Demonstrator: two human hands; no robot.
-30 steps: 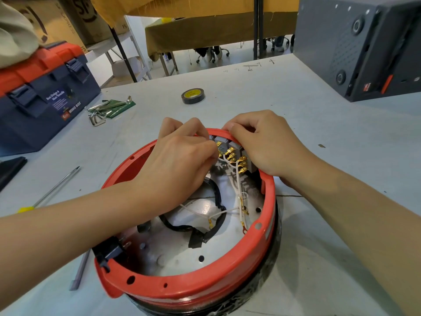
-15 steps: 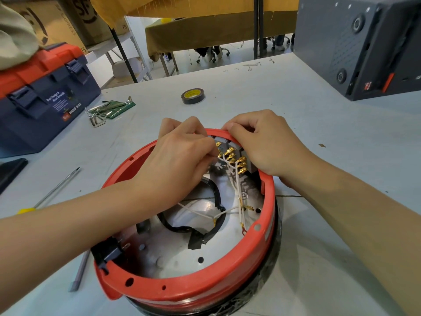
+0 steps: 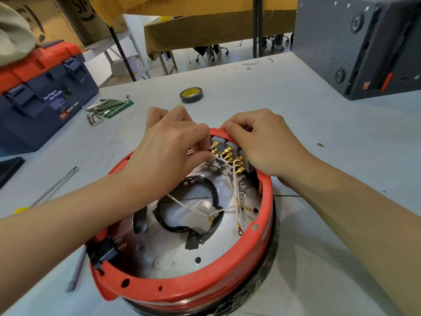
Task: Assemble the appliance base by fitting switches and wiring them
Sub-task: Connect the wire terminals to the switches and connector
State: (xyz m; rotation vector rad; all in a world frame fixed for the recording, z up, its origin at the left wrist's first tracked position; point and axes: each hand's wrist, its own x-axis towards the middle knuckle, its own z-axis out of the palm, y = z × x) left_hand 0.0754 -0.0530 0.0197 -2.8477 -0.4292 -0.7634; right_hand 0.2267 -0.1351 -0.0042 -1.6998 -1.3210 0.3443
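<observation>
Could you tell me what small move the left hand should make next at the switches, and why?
Probably push the white wire onto a brass terminal: the left hand pinches at the leftmost switch, while the right hand braces the red rim.

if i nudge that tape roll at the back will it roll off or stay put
The tape roll lies flat on the table, so it would likely slide, not roll. It looks small and probably light, so a nudge should move it easily. Stood on edge, it probably would roll.
</observation>
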